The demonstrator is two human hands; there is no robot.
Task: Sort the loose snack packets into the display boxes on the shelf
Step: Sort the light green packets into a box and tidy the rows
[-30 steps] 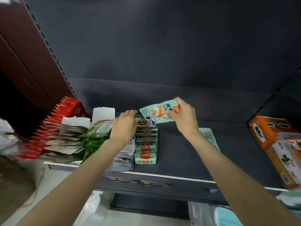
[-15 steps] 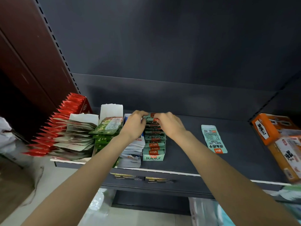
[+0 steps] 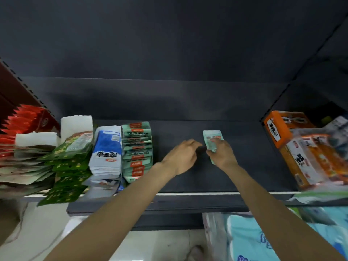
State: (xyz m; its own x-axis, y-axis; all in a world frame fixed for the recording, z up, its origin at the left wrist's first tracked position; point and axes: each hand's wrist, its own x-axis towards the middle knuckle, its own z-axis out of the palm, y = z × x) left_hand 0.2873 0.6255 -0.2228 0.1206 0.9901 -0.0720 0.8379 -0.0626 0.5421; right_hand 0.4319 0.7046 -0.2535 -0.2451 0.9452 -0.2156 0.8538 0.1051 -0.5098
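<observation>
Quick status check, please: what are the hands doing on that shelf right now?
Right hand on loose mint-green packet, fingers over it. Left hand open beside, holding nothing. Matching green row sits left. Nothing between.

Dark flat shelf board (image 3: 244, 157): matt, smooth, painted-metal look.
Pale green loose snack packet (image 3: 211, 137): glossy plastic film.
Orange rectangular display box (image 3: 273, 127): printed cardboard, slight sheen.
Red serrated-edge packets (image 3: 22, 119): shiny foil-like plastic.
</observation>
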